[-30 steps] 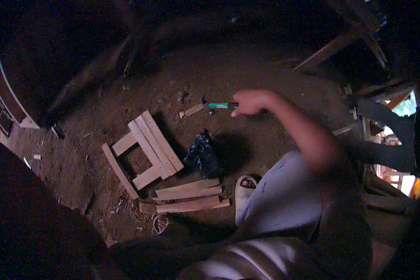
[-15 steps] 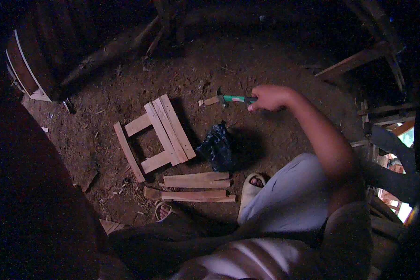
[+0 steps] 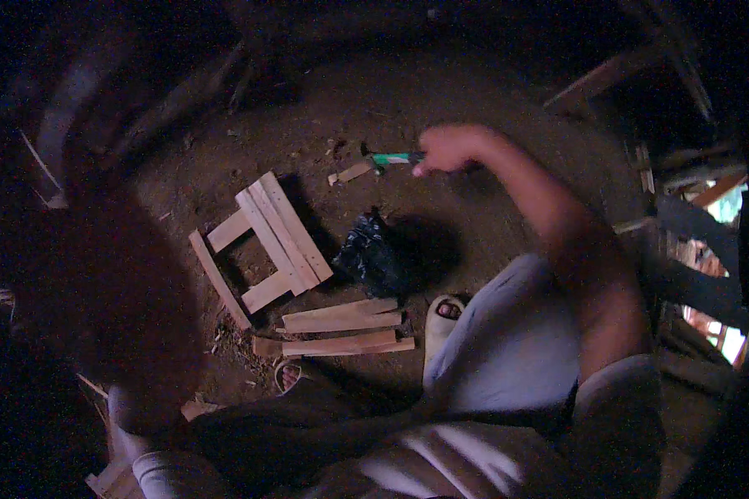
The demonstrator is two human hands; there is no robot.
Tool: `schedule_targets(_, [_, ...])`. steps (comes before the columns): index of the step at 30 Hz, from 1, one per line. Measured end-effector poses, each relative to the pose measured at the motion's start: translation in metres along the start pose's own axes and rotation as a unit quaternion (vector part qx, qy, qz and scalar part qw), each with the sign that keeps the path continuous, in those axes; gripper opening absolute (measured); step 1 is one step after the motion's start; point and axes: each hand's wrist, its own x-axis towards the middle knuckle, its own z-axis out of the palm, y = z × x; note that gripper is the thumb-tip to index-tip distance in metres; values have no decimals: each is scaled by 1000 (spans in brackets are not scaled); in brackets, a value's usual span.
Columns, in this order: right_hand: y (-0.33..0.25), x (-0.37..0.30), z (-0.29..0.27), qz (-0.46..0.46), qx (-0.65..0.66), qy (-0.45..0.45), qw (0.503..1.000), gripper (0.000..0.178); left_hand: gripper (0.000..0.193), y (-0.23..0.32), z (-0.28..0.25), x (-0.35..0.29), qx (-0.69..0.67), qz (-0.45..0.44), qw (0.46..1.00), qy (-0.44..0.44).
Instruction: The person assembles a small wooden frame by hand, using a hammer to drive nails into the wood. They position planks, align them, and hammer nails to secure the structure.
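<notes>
My right hand (image 3: 452, 148) is wrapped round the handle of a green-handled hammer (image 3: 394, 158), its head just beside a small wood offcut (image 3: 354, 172) on the dirt floor (image 3: 304, 141). My left arm (image 3: 133, 308) is a dark blur; cannot tell that hand's grip. Risks, as I judge: dim light could make me misreach and catch the black plastic bag (image 3: 369, 254); a slack grip, drop the hammer; loose slats (image 3: 341, 318) near my right sandal (image 3: 434, 343), trip me.

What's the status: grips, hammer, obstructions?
Right grip holds hammer by handle; left grip indistinct. Hammer head near small wood strip. Black bag nearby, clear of hammer.
</notes>
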Motion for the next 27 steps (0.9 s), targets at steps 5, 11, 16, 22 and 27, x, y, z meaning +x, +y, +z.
schedule_targets(5, [-20, 12, -11, -39, -21, 36, 998, 50, 39, 45, 91, 28, -28, 89, 990, -105])
schedule_targets(11, [-28, 11, -13, -69, -40, 64, 995, 49, 28, 66, 181, 93, 32, -172, 953, -249])
schedule_targets(16, [-33, -1, -14, -69, -18, 25, 997, 47, 17, 34, 255, 76, 84, -143, 970, -176])
schedule_targets(22, [-18, 6, -6, -98, -12, 57, 993, 47, 15, 55, 263, 72, 66, -197, 967, -148])
schedule_targets(27, [-18, 11, -7, -61, -1, 51, 997, 49, 12, 59, 276, 62, 132, -139, 976, -103])
